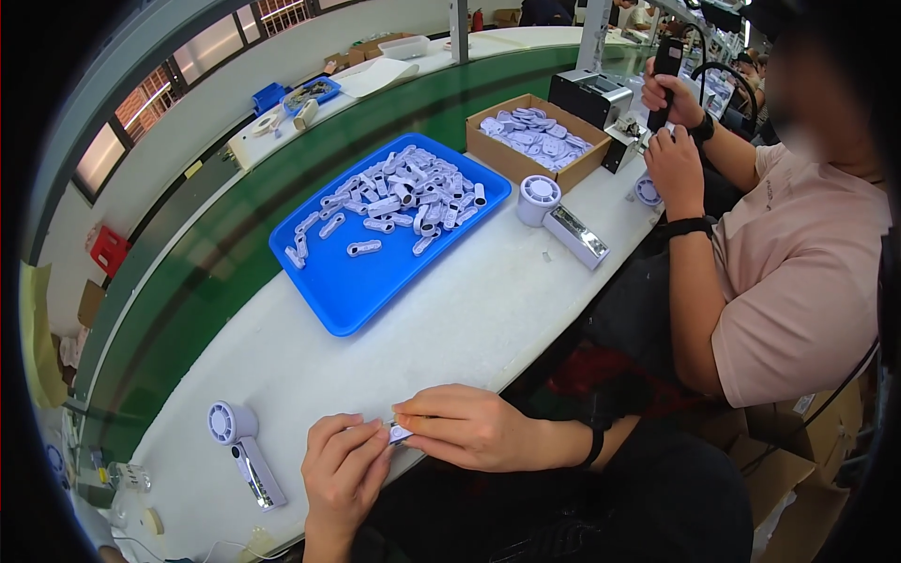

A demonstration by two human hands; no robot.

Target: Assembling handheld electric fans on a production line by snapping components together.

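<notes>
Over the table's near edge, my left hand (pixel 340 472) and my right hand (pixel 477 428) meet with closed fingers. Pinched between their fingertips is a small pale lavender plastic part (pixel 399 433), mostly covered by the fingers. To the left of my hands lies a lavender handheld fan (pixel 246 452) with a round head and a shiny panel on its handle. Beyond them, a blue tray (pixel 343 300) carries a heap of small lavender plastic parts (pixel 413 188) with dark ends.
A cardboard box (pixel 488 148) full of flat lavender pieces stands behind the tray. Another handheld fan (pixel 574 235) lies to its right on the white table (pixel 272 338). At right, a co-worker (pixel 798 253) holds a black power screwdriver (pixel 664 80) beside a small machine (pixel 591 94).
</notes>
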